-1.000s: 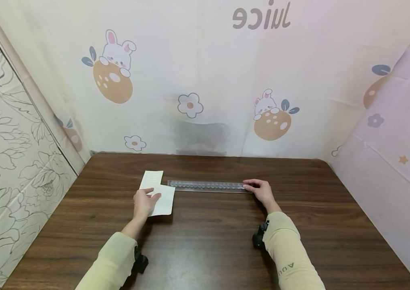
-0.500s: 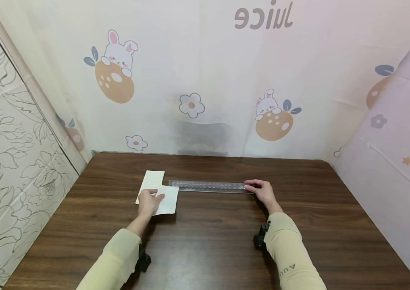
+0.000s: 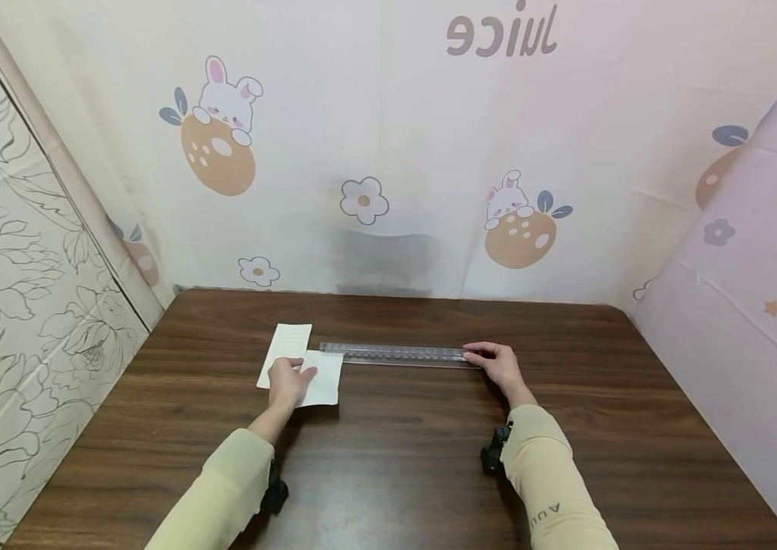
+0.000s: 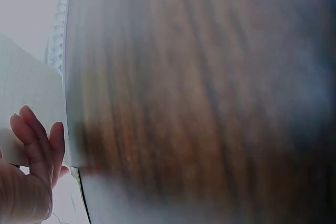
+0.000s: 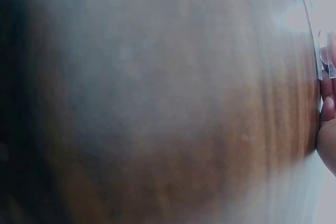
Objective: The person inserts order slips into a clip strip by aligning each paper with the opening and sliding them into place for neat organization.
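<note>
In the head view my left hand holds a small white paper sheet between thumb and fingers. The sheet's lower right edge casts a shadow on the table, and its upper right corner overlaps the left end of a long clear plastic strip with a row of ring-like shapes. A second, faintly lined paper sheet lies partly under the first. My right hand grips the strip's right end with thumb and fingers. The left wrist view shows my left fingers against the paper. Only a sliver of my right hand appears in the right wrist view.
The dark brown wooden table spreads beneath both hands. A patterned curtain hangs along its back edge, and more cloth runs down the right side. A flower-print panel stands at the left.
My left hand has shifted slightly right with the white paper sheet, baring more of the lined sheet beneath. My right hand has stayed at the strip's right end.
</note>
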